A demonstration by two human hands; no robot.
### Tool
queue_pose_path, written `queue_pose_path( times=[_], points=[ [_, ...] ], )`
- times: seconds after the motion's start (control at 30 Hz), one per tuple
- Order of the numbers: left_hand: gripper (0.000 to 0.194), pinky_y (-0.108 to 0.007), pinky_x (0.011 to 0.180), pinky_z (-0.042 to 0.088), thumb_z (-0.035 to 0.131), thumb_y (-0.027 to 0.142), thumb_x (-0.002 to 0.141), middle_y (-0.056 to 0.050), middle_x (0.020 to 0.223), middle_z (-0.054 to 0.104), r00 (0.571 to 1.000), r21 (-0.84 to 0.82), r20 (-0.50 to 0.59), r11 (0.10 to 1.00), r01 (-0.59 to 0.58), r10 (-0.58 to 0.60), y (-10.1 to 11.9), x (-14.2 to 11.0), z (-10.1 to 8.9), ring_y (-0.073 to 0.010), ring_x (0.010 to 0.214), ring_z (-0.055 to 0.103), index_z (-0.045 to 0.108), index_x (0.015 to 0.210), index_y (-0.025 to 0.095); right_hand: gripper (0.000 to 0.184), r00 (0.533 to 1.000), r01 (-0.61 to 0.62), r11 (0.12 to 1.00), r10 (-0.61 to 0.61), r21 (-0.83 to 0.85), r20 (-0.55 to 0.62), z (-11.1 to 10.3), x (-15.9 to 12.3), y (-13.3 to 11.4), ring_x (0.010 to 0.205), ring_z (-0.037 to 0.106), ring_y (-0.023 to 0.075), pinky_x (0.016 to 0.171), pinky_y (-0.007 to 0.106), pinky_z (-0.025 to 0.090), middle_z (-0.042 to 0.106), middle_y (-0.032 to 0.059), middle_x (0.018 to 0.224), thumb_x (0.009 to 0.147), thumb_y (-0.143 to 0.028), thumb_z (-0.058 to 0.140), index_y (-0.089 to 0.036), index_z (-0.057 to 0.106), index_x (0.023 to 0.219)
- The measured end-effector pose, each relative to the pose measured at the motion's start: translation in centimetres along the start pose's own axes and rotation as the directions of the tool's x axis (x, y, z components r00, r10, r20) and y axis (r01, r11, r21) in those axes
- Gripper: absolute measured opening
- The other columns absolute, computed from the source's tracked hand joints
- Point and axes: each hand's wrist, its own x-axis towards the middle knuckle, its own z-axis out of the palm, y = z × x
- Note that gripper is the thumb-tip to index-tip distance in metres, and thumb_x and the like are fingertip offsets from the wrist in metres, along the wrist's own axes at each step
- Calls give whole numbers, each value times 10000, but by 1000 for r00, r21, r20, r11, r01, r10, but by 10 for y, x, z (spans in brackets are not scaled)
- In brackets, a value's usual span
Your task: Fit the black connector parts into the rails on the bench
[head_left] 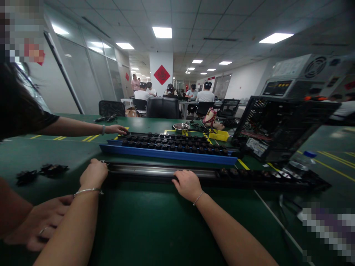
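A long black channel rail (pixel 155 170) with a shiny metal inside lies across the green table in front of me. Several small black parts sit in a row in its right half. My left hand (pixel 94 175) is closed at the rail's left end, its fingertips turned away; a small dark piece shows beside them, too unclear to name. Over the near edge, around the rail's middle, curl the fingers of my right hand (pixel 188 186). Behind it, a blue rail (pixel 169 154) lies in front of rows of round black parts (pixel 163 142).
A co-worker's hand (pixel 116 129) reaches the far rows; another hand (pixel 44 223) is beside my left forearm. Loose black parts (pixel 54 169) lie left. Toward the right are an opened computer case (pixel 277 127), a bottle (pixel 301 162), a yellow tray (pixel 219 135) and a metal bowl (pixel 181 126).
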Motion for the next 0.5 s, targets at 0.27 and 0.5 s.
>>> queue_pose_path(
  times=[0.27, 0.5],
  points=[
    [498, -432, 779, 455, 296, 374, 826, -311, 1141, 549, 1000, -7, -10, 1000, 24, -24, -9, 12, 3, -366, 1035, 568, 406, 1153, 14, 165, 1000, -11, 1000, 11, -4, -3, -1, 0, 0, 832, 552, 180, 717, 295, 347, 643, 41, 866, 862, -315, 473, -196, 569, 922],
    [524, -437, 727, 468, 326, 392, 803, -309, 1105, 575, 1000, 18, -17, 1000, 16, -15, -18, 31, 5, -370, 994, 587, 413, 1158, 17, 179, 1000, -10, 1000, 10, 3, 17, -2, 0, 0, 849, 555, 176, 733, 297, 356, 646, 46, 887, 868, -319, 468, -192, 568, 944]
  ],
)
